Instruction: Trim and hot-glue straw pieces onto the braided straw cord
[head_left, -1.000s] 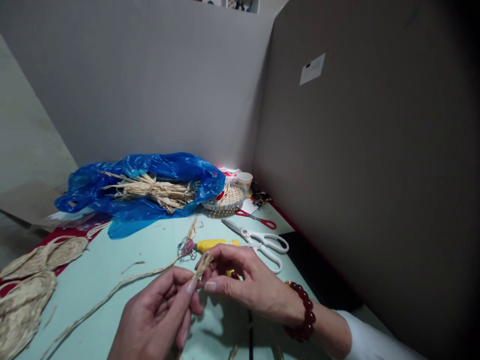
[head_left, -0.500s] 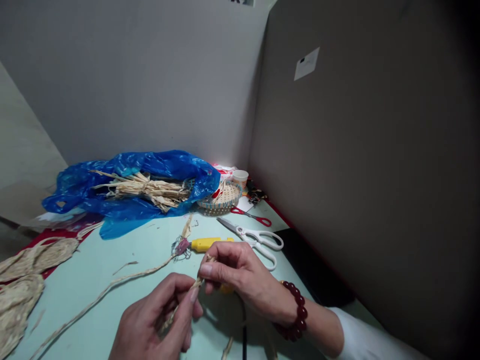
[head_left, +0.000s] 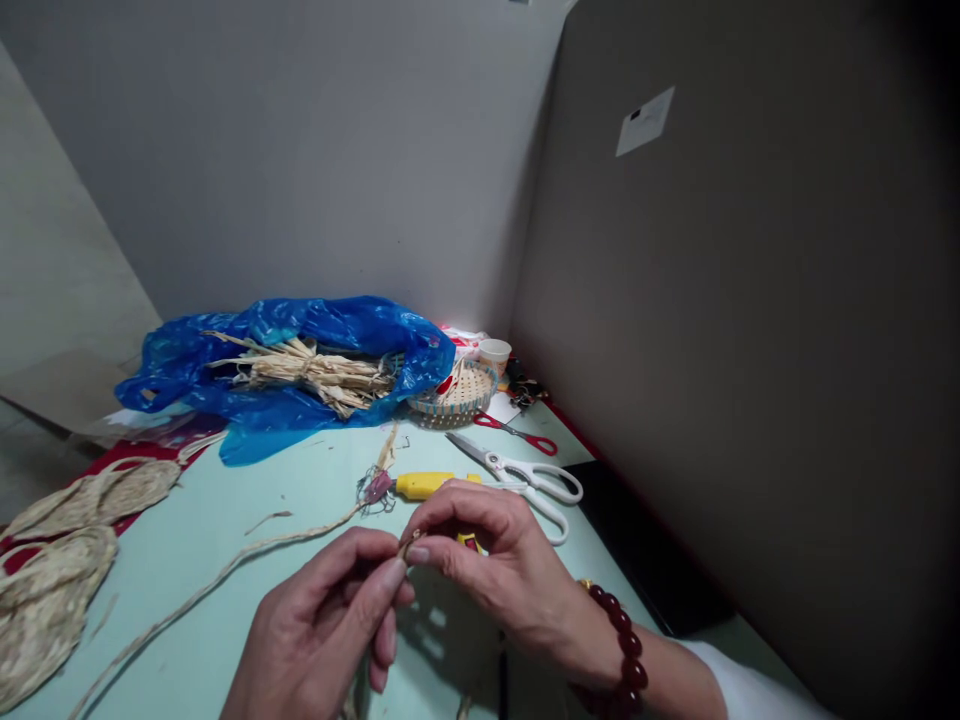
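My left hand [head_left: 326, 625] pinches a short piece of tan plant-fibre cord [head_left: 409, 543] between thumb and forefinger. My right hand [head_left: 491, 565], with a dark red bead bracelet [head_left: 626, 640] at its wrist, grips the same cord near its tip, so the fingertips of both hands almost meet. Most of the cord is hidden by the fingers. A long twisted fibre cord [head_left: 225, 580] lies across the table to the left. Just beyond my hands lies a yellow-handled tool [head_left: 424, 486], partly covered by my right hand.
White-handled scissors [head_left: 525, 475] and red-handled scissors [head_left: 517, 434] lie beyond my right hand. A blue plastic bag [head_left: 247, 425] holds a bundle of dry fibre strips [head_left: 322, 372]. Beside it stand a woven basket [head_left: 454, 405] and a cup [head_left: 495, 354]. Woven fibre pieces [head_left: 56, 610] lie left; a grey partition [head_left: 712, 300] rises right.
My fingers have drawn closer together along the cord, and less of it shows between them. The whole view has shifted slightly, with the table things appearing further right.
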